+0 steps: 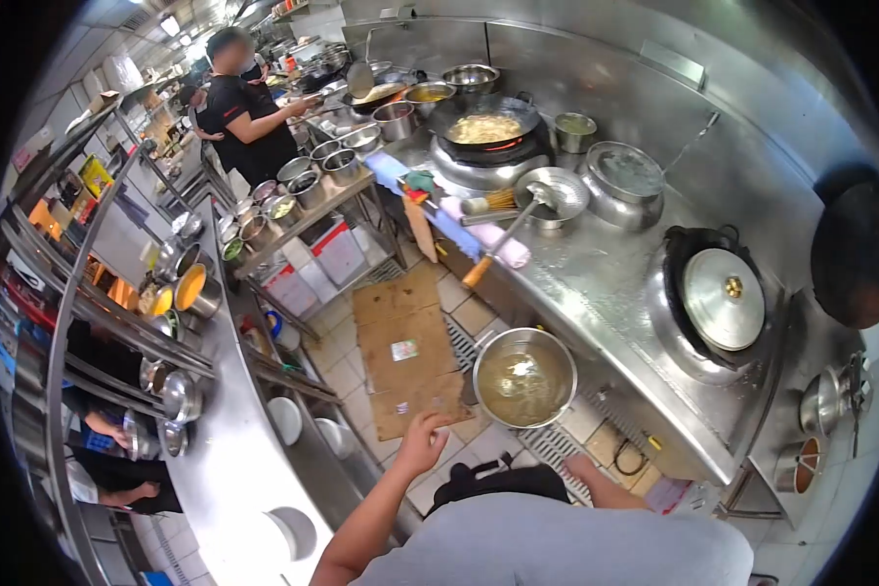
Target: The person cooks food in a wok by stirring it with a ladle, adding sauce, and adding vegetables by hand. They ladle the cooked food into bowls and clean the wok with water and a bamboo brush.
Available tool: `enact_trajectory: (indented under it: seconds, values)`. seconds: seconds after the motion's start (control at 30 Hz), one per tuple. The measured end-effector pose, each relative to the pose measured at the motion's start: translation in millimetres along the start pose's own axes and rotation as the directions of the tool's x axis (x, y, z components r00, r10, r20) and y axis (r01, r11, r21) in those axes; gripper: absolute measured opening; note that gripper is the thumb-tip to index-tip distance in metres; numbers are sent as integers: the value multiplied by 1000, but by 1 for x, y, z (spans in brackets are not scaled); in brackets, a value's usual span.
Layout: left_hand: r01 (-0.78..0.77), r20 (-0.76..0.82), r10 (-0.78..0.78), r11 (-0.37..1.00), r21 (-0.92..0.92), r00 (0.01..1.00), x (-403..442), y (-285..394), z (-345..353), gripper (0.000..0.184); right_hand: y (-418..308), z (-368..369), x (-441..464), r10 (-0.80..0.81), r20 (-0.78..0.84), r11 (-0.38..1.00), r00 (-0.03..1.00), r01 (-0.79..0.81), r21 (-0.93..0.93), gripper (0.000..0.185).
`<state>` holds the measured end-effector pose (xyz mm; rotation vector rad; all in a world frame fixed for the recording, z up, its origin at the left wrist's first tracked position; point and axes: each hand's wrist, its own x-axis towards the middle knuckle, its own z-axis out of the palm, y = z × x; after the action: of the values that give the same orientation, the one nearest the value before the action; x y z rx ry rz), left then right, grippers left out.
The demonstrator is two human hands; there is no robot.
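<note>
Pot (525,335) is just beside the tabletop (601,293), holding liquid (518,396); a knock could spill it. Left hand (423,444) looks loosely spread; right hand (582,469), cannot tell.

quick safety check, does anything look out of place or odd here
A wooden-handled ladle juts past the edge of the stove counter, where it could get knocked. Also, a small white scrap lies on the flattened cardboard on the floor, looking like litter.

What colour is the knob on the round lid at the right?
The knob is gold-coloured, seen in the head view.
</note>
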<state>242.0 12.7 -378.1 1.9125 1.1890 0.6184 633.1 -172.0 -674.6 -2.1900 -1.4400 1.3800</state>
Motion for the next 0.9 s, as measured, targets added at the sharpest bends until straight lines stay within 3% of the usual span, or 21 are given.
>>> enact_trajectory:
  seconds: [0.07,0.1,0.13,0.17,0.2,0.27,0.33,0.43,0.47,0.5,0.53,0.57,0.6,0.63,0.7,0.73,0.77,0.83,0.87,0.9]
  values:
    - [-13,-76,13,1000,7,997,23,22,-51,19,-202,-64,5,219,0,940,976,-212,268,39]
    - [3,-37,-5,999,-32,999,38,23,-70,20,-206,-48,69,-23,-45,908,999,40,418,36]
    - [19,-2,-19,997,-77,1000,52,21,-84,21,-246,-60,105,24,88,739,996,-77,669,34]
    - [61,23,-59,995,-76,998,67,12,-94,23,-317,-82,104,93,35,541,995,-80,837,38]
    - [53,4,-52,995,-88,999,81,2,-103,23,-359,-98,126,90,-13,491,996,-34,871,41]
    - [113,132,-100,989,-96,986,109,-22,-126,25,-410,-123,176,63,-67,351,996,40,935,52]
    - [148,154,-135,986,-72,979,134,-79,-143,29,-460,-147,202,142,-135,216,981,103,971,49]
    - [186,184,-265,914,360,946,154,-184,-175,42,-497,-183,251,221,-164,73,961,151,986,39]
    - [234,148,-306,898,372,941,146,-174,-199,44,-499,-196,267,264,-356,268,897,286,920,25]
    - [345,92,-416,841,417,904,141,-216,-211,45,-493,-214,271,275,-512,390,814,392,833,19]
    - [374,45,-435,818,436,899,130,-242,-226,45,-491,-237,261,302,-515,269,802,447,853,15]
    - [368,-56,-381,831,416,923,111,-292,-232,46,-485,-263,230,180,-486,116,855,472,874,12]
    - [420,-11,-430,875,240,903,100,-309,-245,47,-477,-282,207,176,-503,101,846,493,864,8]
    - [368,62,-399,887,278,915,144,-303,-263,47,-477,-294,179,206,-545,16,813,554,832,7]
    - [218,252,-339,886,409,906,208,-319,-272,44,-457,-322,159,367,-638,74,677,663,745,13]
    - [137,325,-305,882,450,895,248,-327,-269,43,-434,-344,159,427,-764,430,483,635,642,25]
    - [62,391,-280,872,486,877,282,-333,-267,41,-417,-362,160,402,-866,728,297,469,499,39]
    - [-70,500,-247,844,532,830,335,-340,-255,39,-450,-411,151,557,-819,564,135,663,492,45]
    - [-132,547,-231,828,544,804,357,-342,-245,37,-421,-439,174,501,-865,741,30,501,446,50]
    - [-195,591,-214,812,551,778,377,-345,-234,36,-415,-471,200,534,-821,820,-200,358,446,53]
